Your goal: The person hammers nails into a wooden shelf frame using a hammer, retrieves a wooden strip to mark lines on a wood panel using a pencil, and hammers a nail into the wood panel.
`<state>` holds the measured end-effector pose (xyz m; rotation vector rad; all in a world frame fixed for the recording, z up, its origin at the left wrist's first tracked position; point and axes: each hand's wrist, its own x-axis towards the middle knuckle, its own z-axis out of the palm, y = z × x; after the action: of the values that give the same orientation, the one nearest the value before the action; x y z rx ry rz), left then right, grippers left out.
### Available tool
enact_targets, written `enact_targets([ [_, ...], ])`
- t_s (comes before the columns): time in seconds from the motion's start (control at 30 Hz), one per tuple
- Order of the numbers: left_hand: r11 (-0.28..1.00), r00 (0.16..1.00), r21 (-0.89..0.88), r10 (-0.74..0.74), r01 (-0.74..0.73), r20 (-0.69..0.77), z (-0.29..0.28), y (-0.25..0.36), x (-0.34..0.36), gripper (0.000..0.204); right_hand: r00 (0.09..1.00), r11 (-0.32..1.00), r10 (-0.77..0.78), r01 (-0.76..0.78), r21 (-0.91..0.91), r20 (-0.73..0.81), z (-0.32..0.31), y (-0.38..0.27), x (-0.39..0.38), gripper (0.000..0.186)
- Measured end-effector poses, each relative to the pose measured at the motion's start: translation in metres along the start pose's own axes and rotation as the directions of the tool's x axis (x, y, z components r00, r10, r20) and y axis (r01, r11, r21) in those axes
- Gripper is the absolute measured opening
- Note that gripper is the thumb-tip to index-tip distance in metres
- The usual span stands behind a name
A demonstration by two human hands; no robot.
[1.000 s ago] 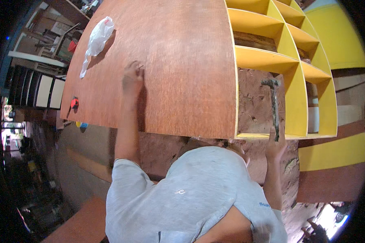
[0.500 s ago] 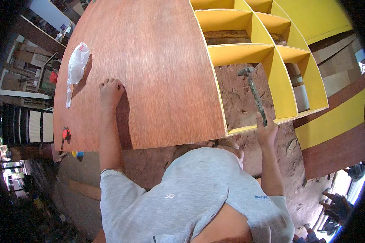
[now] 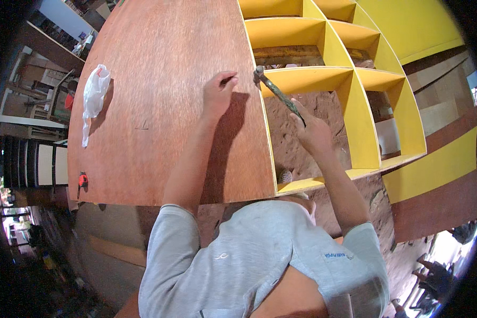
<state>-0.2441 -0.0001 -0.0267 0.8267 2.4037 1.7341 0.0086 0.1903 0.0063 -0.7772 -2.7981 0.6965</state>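
Hammer moved to panel edge, R hand clamped on it, L hand pinched, w/ room leftward.

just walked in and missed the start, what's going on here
A person's right grip holds a dark hammer, its head by the right edge of a large reddish-brown wooden panel, beside open yellow wooden compartments. The left grip is over the panel, near the hammer's head, curled; whether it pinches anything cannot be told. A crumpled white plastic bag and a red tape measure lie on the panel's left part.
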Motion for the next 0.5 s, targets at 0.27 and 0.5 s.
enact_targets([
  [0.27, 0.998, 0.996, 0.062, -0.016, 0.01, 0.087, 0.048, 0.013, 0.007, 0.022, 0.98, 0.941, 0.077, -0.01, 0.337, -0.186, 0.002, 0.033, 0.008, 0.049],
  [0.5, 0.99, 0.994, 0.132, 0.042, -0.055, 0.098, 0.044, 0.006, 0.011, 0.021, 0.992, 0.902, 0.122, -0.097, 0.421, -0.035, -0.005, 0.022, 0.014, 0.047],
])
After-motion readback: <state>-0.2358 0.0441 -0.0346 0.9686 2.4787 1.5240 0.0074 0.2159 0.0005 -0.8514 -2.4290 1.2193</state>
